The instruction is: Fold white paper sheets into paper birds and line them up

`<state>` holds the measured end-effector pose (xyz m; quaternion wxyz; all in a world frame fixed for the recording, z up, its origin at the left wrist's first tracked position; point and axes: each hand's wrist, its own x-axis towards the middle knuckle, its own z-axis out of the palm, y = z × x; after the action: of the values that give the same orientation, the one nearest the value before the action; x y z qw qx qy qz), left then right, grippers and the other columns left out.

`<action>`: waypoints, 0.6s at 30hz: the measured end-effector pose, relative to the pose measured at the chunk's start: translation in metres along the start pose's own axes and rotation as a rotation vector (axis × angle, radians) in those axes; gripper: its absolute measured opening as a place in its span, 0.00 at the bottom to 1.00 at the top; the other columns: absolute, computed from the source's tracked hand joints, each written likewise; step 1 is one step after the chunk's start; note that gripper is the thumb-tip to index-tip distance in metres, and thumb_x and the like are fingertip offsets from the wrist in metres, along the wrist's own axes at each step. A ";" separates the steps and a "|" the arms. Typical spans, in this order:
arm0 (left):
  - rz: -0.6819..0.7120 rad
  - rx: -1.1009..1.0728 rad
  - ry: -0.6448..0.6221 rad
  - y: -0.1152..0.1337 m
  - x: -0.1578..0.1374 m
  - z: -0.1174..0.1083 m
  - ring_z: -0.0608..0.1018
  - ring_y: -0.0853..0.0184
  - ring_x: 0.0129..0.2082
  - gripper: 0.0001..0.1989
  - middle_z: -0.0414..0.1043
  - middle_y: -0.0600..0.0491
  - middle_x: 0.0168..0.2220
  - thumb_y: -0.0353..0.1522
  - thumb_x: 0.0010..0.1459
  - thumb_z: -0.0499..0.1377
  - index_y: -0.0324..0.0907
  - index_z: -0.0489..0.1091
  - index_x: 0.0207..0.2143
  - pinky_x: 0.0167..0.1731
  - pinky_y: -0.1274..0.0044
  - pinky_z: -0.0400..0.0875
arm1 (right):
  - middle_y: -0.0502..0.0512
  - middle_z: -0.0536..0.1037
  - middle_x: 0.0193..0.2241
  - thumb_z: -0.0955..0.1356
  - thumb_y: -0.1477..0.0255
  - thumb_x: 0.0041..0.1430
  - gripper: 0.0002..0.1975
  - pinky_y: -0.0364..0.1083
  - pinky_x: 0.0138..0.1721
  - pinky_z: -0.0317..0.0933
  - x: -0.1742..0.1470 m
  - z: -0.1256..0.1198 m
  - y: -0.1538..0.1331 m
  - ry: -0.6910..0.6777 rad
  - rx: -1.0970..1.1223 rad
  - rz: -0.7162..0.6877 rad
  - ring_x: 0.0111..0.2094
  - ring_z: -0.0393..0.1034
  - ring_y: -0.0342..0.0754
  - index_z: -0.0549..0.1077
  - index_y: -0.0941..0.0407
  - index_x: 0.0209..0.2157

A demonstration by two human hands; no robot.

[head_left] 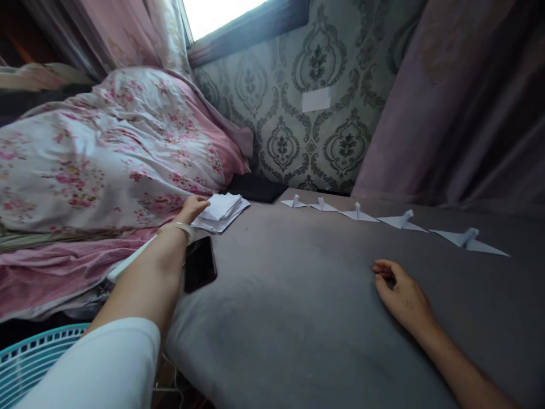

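Note:
My left hand [195,208] reaches to a stack of white paper [223,211] at the bed's far left. Its fingers are closed at the near-left edge of the top sheet; the fingertips are partly hidden. Below that wrist lies a dark smartphone [201,263]. My right hand [402,292] rests on the grey sheet with loosely curled fingers, thumb apart from them, and holds nothing. Beyond it, several folded paper planes [358,213] stand in a slanting row, the nearest paper plane [468,241] at the right.
A black flat item [256,188] lies behind the paper stack. Floral bedding [128,153] is heaped at the left. A blue plastic basket [38,363] stands at the lower left, beside the edge of the grey-covered surface [289,318]. Patterned wall and curtains close off the back.

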<state>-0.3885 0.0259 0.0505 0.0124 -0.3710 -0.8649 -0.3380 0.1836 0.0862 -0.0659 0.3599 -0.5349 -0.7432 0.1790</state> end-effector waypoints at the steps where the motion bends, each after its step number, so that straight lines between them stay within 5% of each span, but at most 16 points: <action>1: 0.010 0.012 -0.046 0.002 0.001 0.002 0.78 0.57 0.40 0.17 0.78 0.47 0.35 0.37 0.47 0.63 0.33 0.75 0.36 0.40 0.74 0.70 | 0.57 0.79 0.40 0.62 0.67 0.52 0.17 0.51 0.38 0.65 0.000 0.000 0.000 0.000 0.001 0.002 0.38 0.74 0.52 0.69 0.53 0.44; 5: 0.025 0.085 -0.211 0.011 0.001 0.011 0.75 0.52 0.49 0.28 0.75 0.43 0.47 0.42 0.35 0.69 0.38 0.73 0.40 0.47 0.72 0.68 | 0.59 0.79 0.40 0.61 0.66 0.52 0.17 0.51 0.38 0.64 0.002 0.000 0.001 -0.006 0.014 0.008 0.37 0.74 0.52 0.69 0.54 0.44; 10: 0.025 0.166 -0.312 0.017 -0.001 0.015 0.63 0.47 0.61 0.42 0.59 0.37 0.62 0.40 0.28 0.72 0.38 0.69 0.49 0.56 0.67 0.60 | 0.59 0.79 0.40 0.61 0.65 0.51 0.18 0.50 0.34 0.64 0.003 0.000 -0.001 -0.021 0.032 0.039 0.37 0.74 0.52 0.69 0.54 0.44; 13: 0.022 0.182 -0.353 0.014 -0.001 0.013 0.63 0.49 0.62 0.48 0.55 0.37 0.64 0.40 0.29 0.72 0.39 0.63 0.55 0.56 0.68 0.61 | 0.58 0.79 0.40 0.61 0.65 0.51 0.18 0.50 0.34 0.63 0.002 0.000 -0.003 -0.021 0.028 0.041 0.37 0.73 0.52 0.69 0.54 0.44; 18: 0.031 0.157 -0.403 0.007 -0.002 0.012 0.68 0.52 0.58 0.49 0.61 0.39 0.61 0.38 0.30 0.71 0.39 0.60 0.58 0.52 0.72 0.65 | 0.58 0.79 0.40 0.61 0.67 0.52 0.17 0.51 0.38 0.64 0.001 0.000 -0.004 -0.010 0.020 0.020 0.38 0.73 0.52 0.69 0.54 0.44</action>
<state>-0.3804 0.0351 0.0450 -0.1267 -0.4420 -0.8678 -0.1885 0.1815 0.0855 -0.0630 0.3597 -0.5378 -0.7378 0.1925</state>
